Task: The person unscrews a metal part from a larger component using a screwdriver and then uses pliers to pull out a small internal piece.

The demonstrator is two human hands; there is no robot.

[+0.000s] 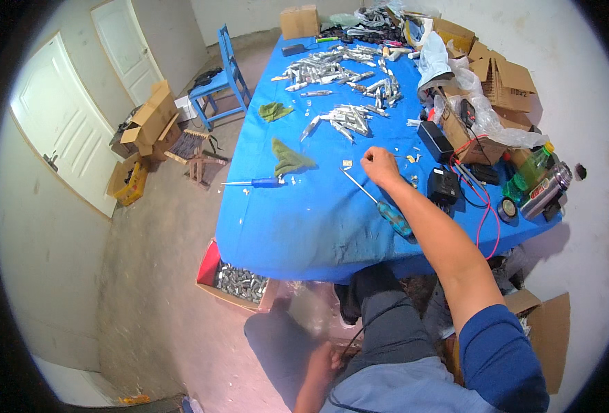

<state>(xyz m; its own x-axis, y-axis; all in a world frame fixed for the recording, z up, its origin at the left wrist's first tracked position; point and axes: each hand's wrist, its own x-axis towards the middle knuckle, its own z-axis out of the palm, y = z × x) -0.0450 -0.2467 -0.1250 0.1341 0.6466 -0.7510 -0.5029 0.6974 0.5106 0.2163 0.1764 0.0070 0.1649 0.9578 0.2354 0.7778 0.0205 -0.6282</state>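
Observation:
My right hand reaches over the blue-covered table with its fingers pressed together. Whatever it may pinch is hidden. Close to it lie small pale scraps and a screwdriver with a teal handle, its thin shaft pointing toward the hand. My left hand is low by my lap, fingers curled, beside a thin black cord; its contents cannot be made out. A blue-handled screwdriver lies further left, near a crumpled green cloth. Beyond my right hand is a small heap of slim silvery pieces.
A larger silvery pile covers the far table. On the right stand black power adapters, red and black leads, a green bottle and a metal flask. A box of small grey parts sits below the left edge; a blue chair stands beyond.

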